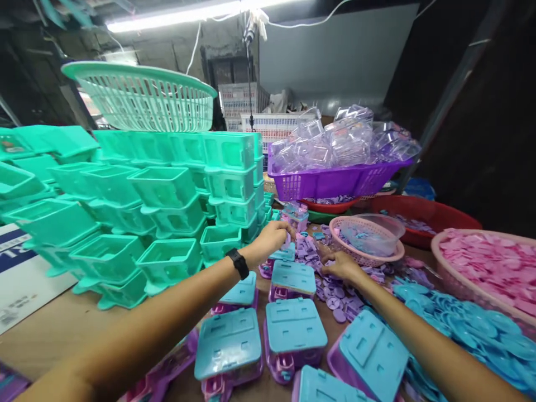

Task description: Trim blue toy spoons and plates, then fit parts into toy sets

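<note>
My left hand (271, 239), with a black band on the wrist, is above a small box with a light-blue lid (283, 254). Its fingers curl downward and look closed; what they hold, if anything, is hidden. To the right, my right hand (344, 267) reaches down into a heap of purple plastic pieces (307, 250), thumb and fingertips drawn together among them. I cannot make out what is between them. Round purple discs (334, 302) lie just below that hand. Several finished-looking boxes with blue lids and purple bases, such as this blue-lidded box (296, 324), stand between my forearms.
Stacked mint-green bins (167, 190) rise at left, topped by a green basket (142, 92). Behind is a purple basket (335, 181) of clear plastic parts. On the right are a pink basket (362, 254), a red basin (431, 215), pink pieces (494, 268) and blue discs (473, 329).
</note>
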Demonstrator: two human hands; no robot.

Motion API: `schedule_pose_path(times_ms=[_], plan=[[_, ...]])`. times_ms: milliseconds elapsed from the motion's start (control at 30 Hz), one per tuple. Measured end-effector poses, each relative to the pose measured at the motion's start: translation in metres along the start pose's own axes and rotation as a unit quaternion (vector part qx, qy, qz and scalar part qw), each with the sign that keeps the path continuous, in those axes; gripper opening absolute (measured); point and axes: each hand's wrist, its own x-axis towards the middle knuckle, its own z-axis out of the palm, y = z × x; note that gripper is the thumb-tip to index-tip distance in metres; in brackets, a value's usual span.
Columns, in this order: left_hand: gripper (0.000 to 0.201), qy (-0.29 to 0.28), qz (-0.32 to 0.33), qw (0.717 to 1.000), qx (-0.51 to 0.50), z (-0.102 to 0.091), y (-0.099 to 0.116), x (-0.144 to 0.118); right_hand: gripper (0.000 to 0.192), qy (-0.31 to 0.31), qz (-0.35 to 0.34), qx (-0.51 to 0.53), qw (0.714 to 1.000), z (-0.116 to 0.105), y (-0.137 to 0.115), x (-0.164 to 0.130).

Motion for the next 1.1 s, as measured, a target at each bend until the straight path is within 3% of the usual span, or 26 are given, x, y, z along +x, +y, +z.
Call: schedule_pose_path(times_ms=[167, 300, 500, 600, 733, 833, 900, 933, 1000, 1100], plan=[[0.018, 0.021, -0.071, 0.991, -0.114, -0.021, -0.003, -0.008, 0.019, 0.013, -0.044, 0.057, 0.997, -0.014, -0.024, -0.012], [0.024, -0.01, -0.105, 0.983, -0.15, -0.017, -0.005, -0.011, 0.03, 0.02, -0.112, 0.102, 0.988, -0.026, -0.058, -0.016], [0.038, -0.007, -0.101, 0.99, -0.101, -0.006, -0.006, -0.018, 0.043, 0.03, -0.206, 0.149, 0.967, -0.016, -0.096, -0.02], [0.042, 0.009, -0.108, 0.989, -0.103, -0.013, -0.002, -0.016, 0.05, 0.029, -0.204, 0.202, 0.958, -0.01, -0.105, -0.021], [0.038, 0.011, -0.098, 0.991, -0.089, -0.029, 0.0, -0.016, 0.059, -0.018, -0.194, 0.246, 0.949, -0.01, -0.115, -0.016], [0.028, -0.014, -0.035, 0.995, 0.091, -0.038, -0.004, -0.019, 0.057, -0.011, -0.19, 0.229, 0.955, -0.018, -0.116, -0.009], [0.013, -0.035, 0.006, 0.97, 0.24, -0.04, -0.009, -0.018, 0.056, 0.01, -0.158, 0.222, 0.962, -0.026, -0.11, -0.006], [0.015, -0.045, 0.012, 0.956, 0.288, -0.039, -0.011, -0.015, 0.055, 0.013, -0.14, 0.22, 0.965, -0.031, -0.106, -0.006], [0.03, -0.061, -0.009, 0.947, 0.316, -0.035, -0.015, -0.007, 0.054, -0.003, -0.106, 0.212, 0.972, -0.036, -0.096, -0.009], [0.034, -0.082, -0.043, 0.936, 0.339, -0.027, -0.016, 0.011, 0.053, -0.049, -0.059, 0.202, 0.976, -0.034, -0.081, -0.017]])
